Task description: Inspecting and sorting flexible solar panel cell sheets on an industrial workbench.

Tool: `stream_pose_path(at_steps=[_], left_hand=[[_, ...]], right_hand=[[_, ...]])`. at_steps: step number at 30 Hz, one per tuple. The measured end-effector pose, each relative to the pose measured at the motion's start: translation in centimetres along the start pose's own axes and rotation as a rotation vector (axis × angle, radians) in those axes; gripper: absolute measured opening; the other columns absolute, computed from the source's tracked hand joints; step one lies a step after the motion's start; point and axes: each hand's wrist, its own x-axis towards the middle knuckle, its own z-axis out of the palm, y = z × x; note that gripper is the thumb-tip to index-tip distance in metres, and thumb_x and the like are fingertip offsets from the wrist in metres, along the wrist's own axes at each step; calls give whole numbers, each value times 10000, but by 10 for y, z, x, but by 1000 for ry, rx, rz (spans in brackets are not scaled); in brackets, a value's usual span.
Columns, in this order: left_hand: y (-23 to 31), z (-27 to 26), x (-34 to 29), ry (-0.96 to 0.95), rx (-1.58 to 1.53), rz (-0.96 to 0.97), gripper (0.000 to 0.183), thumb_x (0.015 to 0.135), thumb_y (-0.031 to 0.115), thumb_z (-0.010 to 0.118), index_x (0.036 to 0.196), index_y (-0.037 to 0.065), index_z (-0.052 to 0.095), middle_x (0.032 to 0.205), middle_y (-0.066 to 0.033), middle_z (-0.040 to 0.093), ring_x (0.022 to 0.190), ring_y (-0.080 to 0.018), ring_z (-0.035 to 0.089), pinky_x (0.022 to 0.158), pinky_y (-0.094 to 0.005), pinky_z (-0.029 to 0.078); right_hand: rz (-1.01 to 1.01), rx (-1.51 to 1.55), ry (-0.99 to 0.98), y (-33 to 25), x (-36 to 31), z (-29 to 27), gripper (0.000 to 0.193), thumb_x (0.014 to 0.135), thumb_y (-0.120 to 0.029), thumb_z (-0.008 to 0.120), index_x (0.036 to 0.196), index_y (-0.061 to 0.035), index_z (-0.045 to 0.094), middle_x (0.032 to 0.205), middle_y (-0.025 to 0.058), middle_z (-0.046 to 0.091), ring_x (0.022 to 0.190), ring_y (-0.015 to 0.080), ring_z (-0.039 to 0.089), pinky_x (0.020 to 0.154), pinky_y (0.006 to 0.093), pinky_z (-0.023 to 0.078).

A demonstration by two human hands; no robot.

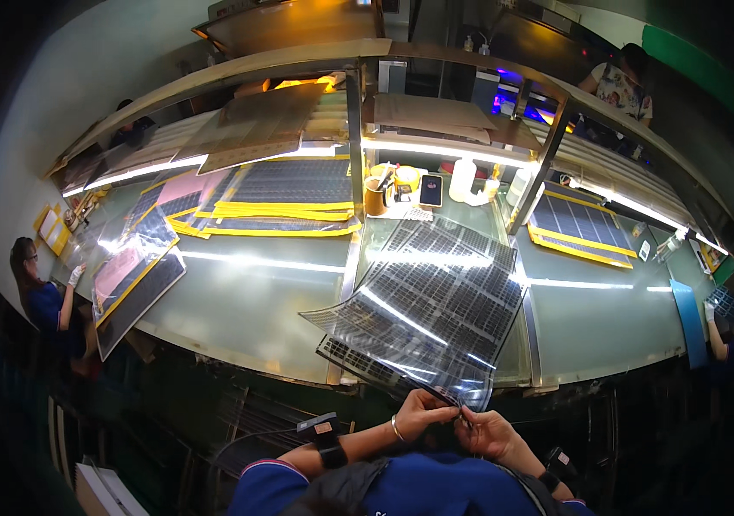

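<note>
Glossy dark film sheets with a fine grid pattern [448,288] lie in a loose stack on the glass-topped table before me. The upper sheet's left side curls up off the one beneath, and the near corner hangs over the table's front edge. At that corner my left hand [423,414] is closed, pinching the film sheet's edge between thumb and fingers. Right beside it, my right hand [489,433] is closed too, its fingertips on the same corner. Whatever small detail lies between the fingertips is hard to make out.
Yellow-edged dark panels [285,193] are stacked at the left, others [582,228] at the right. White bottles [462,179], a brown cup [375,196] and a phone [430,190] stand behind the sheets. Metal posts [355,138] hold a shelf. Co-workers sit at both ends.
</note>
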Motion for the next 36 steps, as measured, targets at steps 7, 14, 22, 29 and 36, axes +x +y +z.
stream_pose_path(at_steps=[7, 14, 22, 29, 36], left_hand=[[-23, -7, -2, -22, -219, -7, 95, 769, 81, 548, 757, 13, 612, 630, -8, 558, 539, -42, 441, 505, -174, 320], [-7, -4, -15, -83, -86, 139, 168, 775, -38, 603, 921, -5, 526, 1007, -141, 598, 956, -177, 576, 825, -286, 465], [-6, -6, -10, 133, 89, 182, 215, 745, -64, 631, 706, 40, 447, 904, -188, 626, 794, -144, 597, 735, -260, 501], [-12, -12, -14, 180, 49, 251, 231, 747, -71, 627, 708, 44, 430, 930, -190, 617, 857, -171, 596, 760, -266, 496], [-14, -19, -30, 203, -89, 79, 238, 762, -42, 624, 745, 59, 410, 837, -160, 622, 683, -179, 617, 607, -270, 512]], right_hand=[[73, 48, -70, 10, -2, 9, 210, 864, -169, 522, 1028, -42, 554, 898, 98, 592, 843, 206, 578, 739, 305, 491], [-201, -188, 37, 5, 3, 13, 200, 866, -259, 535, 944, -79, 572, 900, 41, 609, 841, 151, 568, 721, 274, 454], [-299, -170, 129, 9, 20, 28, 170, 848, -264, 566, 880, -97, 562, 840, 25, 590, 820, 139, 566, 740, 277, 460], [-302, -357, 171, 12, 25, 36, 179, 829, -299, 598, 900, -144, 543, 828, -43, 582, 807, 83, 541, 726, 241, 414], [-332, -300, 191, 25, 35, 36, 139, 818, -233, 617, 832, -103, 568, 756, -5, 578, 675, 109, 536, 613, 250, 419]])
